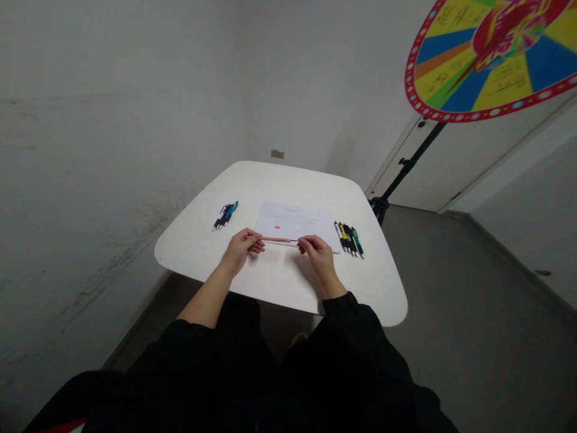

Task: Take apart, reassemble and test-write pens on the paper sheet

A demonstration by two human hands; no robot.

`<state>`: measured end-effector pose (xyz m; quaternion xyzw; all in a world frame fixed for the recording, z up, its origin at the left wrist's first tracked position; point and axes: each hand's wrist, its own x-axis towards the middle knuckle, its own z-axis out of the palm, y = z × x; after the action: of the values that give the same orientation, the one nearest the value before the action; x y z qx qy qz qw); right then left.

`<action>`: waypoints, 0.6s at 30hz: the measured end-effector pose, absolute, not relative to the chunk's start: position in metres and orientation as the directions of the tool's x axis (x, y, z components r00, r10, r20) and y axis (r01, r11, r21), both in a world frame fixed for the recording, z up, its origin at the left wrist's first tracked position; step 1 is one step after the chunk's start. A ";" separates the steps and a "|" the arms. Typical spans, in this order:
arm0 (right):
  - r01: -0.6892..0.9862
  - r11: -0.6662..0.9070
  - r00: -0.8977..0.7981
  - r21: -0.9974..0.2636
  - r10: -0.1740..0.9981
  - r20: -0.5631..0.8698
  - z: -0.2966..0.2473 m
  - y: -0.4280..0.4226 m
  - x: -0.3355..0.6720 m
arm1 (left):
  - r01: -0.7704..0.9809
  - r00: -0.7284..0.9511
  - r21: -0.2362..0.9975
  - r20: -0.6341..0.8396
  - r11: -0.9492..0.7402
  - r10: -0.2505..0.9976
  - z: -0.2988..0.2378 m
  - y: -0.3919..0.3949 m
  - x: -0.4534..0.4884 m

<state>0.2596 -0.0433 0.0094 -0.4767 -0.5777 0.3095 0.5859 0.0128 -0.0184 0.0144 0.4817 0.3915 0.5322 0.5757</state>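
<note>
Level above the near edge of a printed sheet of paper [293,215], a salmon-pink pen [277,239] stretches between both hands. My left hand [243,245] pinches its left end. At the other end a thin dark piece [294,241] sticks out toward my right hand [315,248], whose fingers are closed around its tip. Whether this piece is a refill, I cannot tell. A small orange-red part [277,227] lies on the sheet, just beyond the pen.
Several pens [225,215] lie grouped on the left of the white table [270,180], and another row of pens [349,239] lies on the right. A colourful prize wheel [491,66] stands on a black stand [406,171] at right. Walls close in behind and at left.
</note>
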 end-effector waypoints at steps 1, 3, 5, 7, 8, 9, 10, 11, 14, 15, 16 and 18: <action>0.188 0.354 0.145 -0.916 0.913 0.383 0.009 -0.043 0.260 | -0.237 0.126 0.971 0.063 -0.032 0.990 0.014 -0.018 0.013; 0.181 0.358 0.148 -0.916 0.911 0.385 0.008 -0.042 0.260 | -0.236 0.123 0.971 0.063 -0.032 0.990 0.015 -0.018 0.013; 0.160 0.363 0.147 -0.918 0.911 0.386 0.007 -0.042 0.261 | -0.234 0.124 0.972 0.059 -0.028 0.991 0.015 -0.018 0.013; 0.141 0.371 0.137 -0.918 0.911 0.389 0.006 -0.041 0.260 | -0.234 0.123 0.972 0.057 -0.026 0.991 0.015 -0.018 0.013; 0.136 0.375 0.132 -0.917 0.910 0.392 0.006 -0.041 0.260 | -0.236 0.122 0.971 0.057 -0.027 0.991 0.015 -0.018 0.013; 0.133 0.381 0.129 -0.915 0.909 0.397 0.006 -0.041 0.260 | -0.240 0.121 0.970 0.059 -0.028 0.991 0.015 -0.018 0.013; 0.133 0.385 0.125 -0.913 0.907 0.401 0.006 -0.041 0.260 | -0.243 0.120 0.970 0.060 -0.030 0.991 0.015 -0.018 0.013; 0.132 0.389 0.123 -0.911 0.906 0.405 0.005 -0.041 0.260 | -0.245 0.117 0.969 0.063 -0.032 0.991 0.015 -0.018 0.013; 0.128 0.394 0.115 -0.910 0.905 0.409 0.004 -0.041 0.260 | -0.245 0.112 0.969 0.065 -0.036 0.992 0.014 -0.018 0.013; 0.124 0.395 0.112 -0.910 0.906 0.408 0.004 -0.041 0.261 | -0.244 0.112 0.969 0.064 -0.035 0.992 0.013 -0.018 0.013; 0.116 0.395 0.110 -0.911 0.907 0.407 0.003 -0.040 0.261 | -0.244 0.112 0.969 0.062 -0.033 0.992 0.013 -0.018 0.013; 0.100 0.396 0.113 -0.913 0.907 0.406 0.003 -0.041 0.262 | -0.244 0.113 0.969 0.058 -0.029 0.992 0.013 -0.018 0.013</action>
<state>0.2616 -0.0409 0.0033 -0.4365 -0.5765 0.3335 0.6049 0.0129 -0.0175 0.0127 0.4753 0.3935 0.5374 0.5748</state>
